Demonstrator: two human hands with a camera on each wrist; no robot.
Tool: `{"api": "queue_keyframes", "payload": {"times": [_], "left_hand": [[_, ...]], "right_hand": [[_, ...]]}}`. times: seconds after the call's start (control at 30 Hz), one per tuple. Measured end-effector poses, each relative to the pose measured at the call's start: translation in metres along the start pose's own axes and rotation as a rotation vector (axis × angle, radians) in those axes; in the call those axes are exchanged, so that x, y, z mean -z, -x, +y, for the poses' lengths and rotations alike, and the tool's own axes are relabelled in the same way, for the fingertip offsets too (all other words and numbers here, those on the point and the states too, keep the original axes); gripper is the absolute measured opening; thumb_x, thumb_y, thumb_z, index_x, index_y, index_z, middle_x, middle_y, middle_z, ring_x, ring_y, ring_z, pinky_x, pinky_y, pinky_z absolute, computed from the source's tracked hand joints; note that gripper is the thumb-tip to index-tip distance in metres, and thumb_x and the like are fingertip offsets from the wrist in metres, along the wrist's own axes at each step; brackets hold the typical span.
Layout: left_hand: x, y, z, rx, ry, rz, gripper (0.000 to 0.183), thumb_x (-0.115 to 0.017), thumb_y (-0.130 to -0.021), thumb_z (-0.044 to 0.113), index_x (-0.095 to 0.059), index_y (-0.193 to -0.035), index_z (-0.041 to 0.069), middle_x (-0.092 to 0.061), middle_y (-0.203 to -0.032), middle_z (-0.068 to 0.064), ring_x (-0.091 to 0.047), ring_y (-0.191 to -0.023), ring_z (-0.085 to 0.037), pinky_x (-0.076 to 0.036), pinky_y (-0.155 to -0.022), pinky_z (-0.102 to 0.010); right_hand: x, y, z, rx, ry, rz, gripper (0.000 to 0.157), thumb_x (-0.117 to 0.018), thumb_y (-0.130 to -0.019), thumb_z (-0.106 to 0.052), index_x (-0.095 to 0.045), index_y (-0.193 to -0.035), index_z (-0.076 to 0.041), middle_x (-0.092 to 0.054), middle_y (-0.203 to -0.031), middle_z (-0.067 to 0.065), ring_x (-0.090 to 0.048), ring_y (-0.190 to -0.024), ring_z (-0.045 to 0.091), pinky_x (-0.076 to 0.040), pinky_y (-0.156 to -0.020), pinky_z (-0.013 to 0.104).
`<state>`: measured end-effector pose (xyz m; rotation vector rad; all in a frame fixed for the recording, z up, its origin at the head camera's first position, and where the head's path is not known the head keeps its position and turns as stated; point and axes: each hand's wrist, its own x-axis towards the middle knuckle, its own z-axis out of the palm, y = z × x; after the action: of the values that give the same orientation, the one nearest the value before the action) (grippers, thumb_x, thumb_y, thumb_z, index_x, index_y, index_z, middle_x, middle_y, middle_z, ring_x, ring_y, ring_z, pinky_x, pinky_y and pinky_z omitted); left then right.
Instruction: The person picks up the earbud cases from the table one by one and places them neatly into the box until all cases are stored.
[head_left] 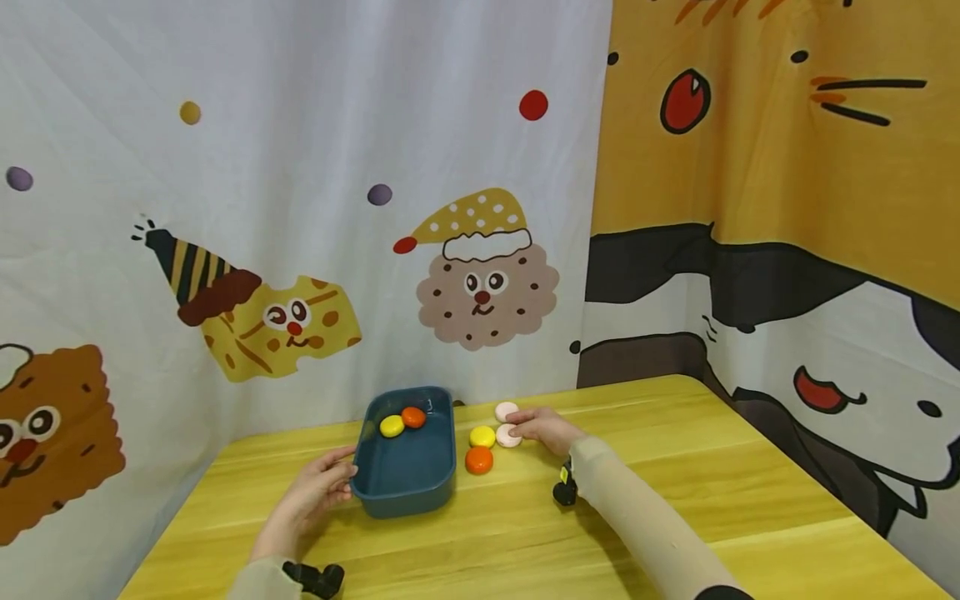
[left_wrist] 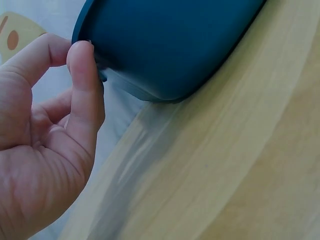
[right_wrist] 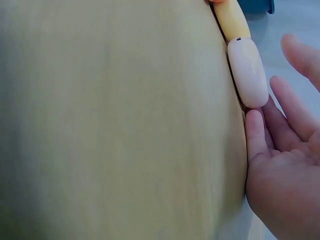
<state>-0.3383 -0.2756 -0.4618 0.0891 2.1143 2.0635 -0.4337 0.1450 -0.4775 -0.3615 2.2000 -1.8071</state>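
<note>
A dark blue rectangular container (head_left: 408, 472) stands on the table, holding a yellow disc (head_left: 392, 426) and an orange disc (head_left: 413, 417). At its left side, my left hand (head_left: 318, 486) pinches the rim between thumb and finger, seen closely in the left wrist view (left_wrist: 45, 125). To the container's right lie another yellow disc (head_left: 483, 437), an orange disc (head_left: 479, 460) and two pale pink discs, one nearer (head_left: 507, 436) and one farther (head_left: 506, 410). My right hand (head_left: 551, 430) reaches these pink discs, its fingertips touching the nearer one; the right wrist view shows loosely extended fingers (right_wrist: 256, 132).
The wood-grain table (head_left: 525, 533) meets a white curtain (head_left: 300, 167) with cartoon prints at its back edge. A yellow patterned curtain (head_left: 750, 167) hangs along the right side. Black wrist cameras (head_left: 565, 487) sit on both wrists.
</note>
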Motion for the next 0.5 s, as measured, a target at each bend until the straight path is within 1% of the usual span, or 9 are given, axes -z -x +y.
{"api": "queue_keyframes", "payload": {"times": [0.07,0.13,0.2,0.37,0.5], "left_hand": [[-0.0019,-0.0005,0.0000,0.000,0.002,-0.009,0.063,-0.055,-0.096,0.008,-0.024,-0.150,-0.006,-0.054,-0.088,-0.003,-0.057,-0.062,-0.009,-0.053,-0.062,-0.022],[-0.0031,-0.0004,0.0002,0.002,0.004,-0.004,0.063,-0.055,-0.096,0.008,-0.024,-0.150,-0.006,-0.054,-0.087,-0.003,-0.057,-0.062,-0.008,-0.053,-0.062,-0.022],[-0.0036,-0.0002,0.0003,0.001,0.004,0.001,0.063,-0.055,-0.096,0.008,-0.025,-0.150,-0.005,-0.054,-0.087,-0.003,-0.057,-0.062,-0.008,-0.053,-0.062,-0.022],[-0.0032,0.0001,0.0002,-0.002,0.012,-0.012,0.064,-0.055,-0.097,0.009,-0.023,-0.150,-0.005,-0.054,-0.087,-0.003,-0.057,-0.062,-0.008,-0.053,-0.063,-0.022],[-0.0027,-0.0005,-0.0002,0.001,0.029,-0.025,0.065,-0.055,-0.097,0.009,-0.021,-0.150,-0.006,-0.054,-0.083,-0.001,-0.056,-0.062,-0.008,-0.053,-0.062,-0.021]], "right_hand": [[-0.0003,0.0000,0.0002,0.003,0.038,-0.011,0.048,-0.069,-0.085,-0.005,-0.057,-0.131,0.005,-0.054,-0.136,0.018,-0.044,-0.126,0.029,-0.034,-0.108,0.045],[-0.0011,-0.0002,0.0002,0.009,0.064,-0.027,0.051,-0.070,-0.083,-0.003,-0.057,-0.131,0.004,-0.053,-0.137,0.017,-0.040,-0.130,0.032,-0.030,-0.110,0.047],[-0.0020,-0.0005,-0.0001,0.011,0.081,-0.039,0.052,-0.072,-0.081,-0.002,-0.058,-0.131,0.003,-0.053,-0.137,0.017,-0.039,-0.132,0.034,-0.028,-0.111,0.049],[-0.0043,-0.0020,-0.0008,0.000,0.107,-0.033,0.052,-0.074,-0.079,0.000,-0.060,-0.128,0.003,-0.054,-0.135,0.016,-0.041,-0.130,0.034,-0.027,-0.111,0.050],[-0.0052,-0.0032,-0.0016,-0.004,0.114,-0.024,0.051,-0.074,-0.077,0.003,-0.061,-0.127,0.004,-0.056,-0.133,0.017,-0.045,-0.126,0.031,-0.031,-0.110,0.048]]}}
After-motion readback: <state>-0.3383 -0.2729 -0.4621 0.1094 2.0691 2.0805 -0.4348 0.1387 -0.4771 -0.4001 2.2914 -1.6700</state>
